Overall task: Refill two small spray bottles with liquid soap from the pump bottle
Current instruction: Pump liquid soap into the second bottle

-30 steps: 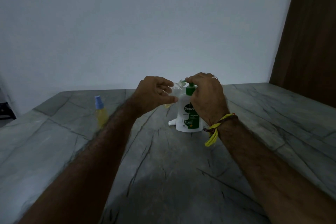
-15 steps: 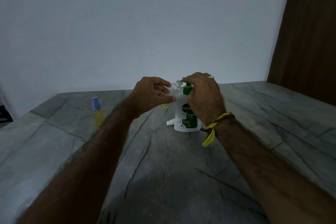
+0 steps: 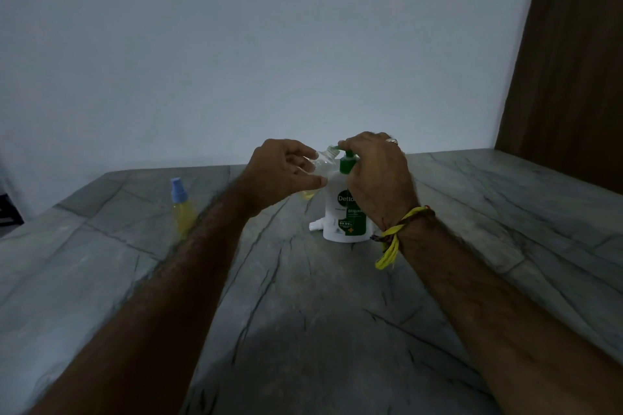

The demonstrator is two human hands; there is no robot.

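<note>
The left hand holds an open small spray bottle, tilted at the pump bottle's green nozzle. The right hand curls over the pump, near the bench's far edge.

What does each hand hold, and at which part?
The left hand holds the open small spray bottle by its body, tilted. The right hand rests over the pump bottle's green pump head.
</note>
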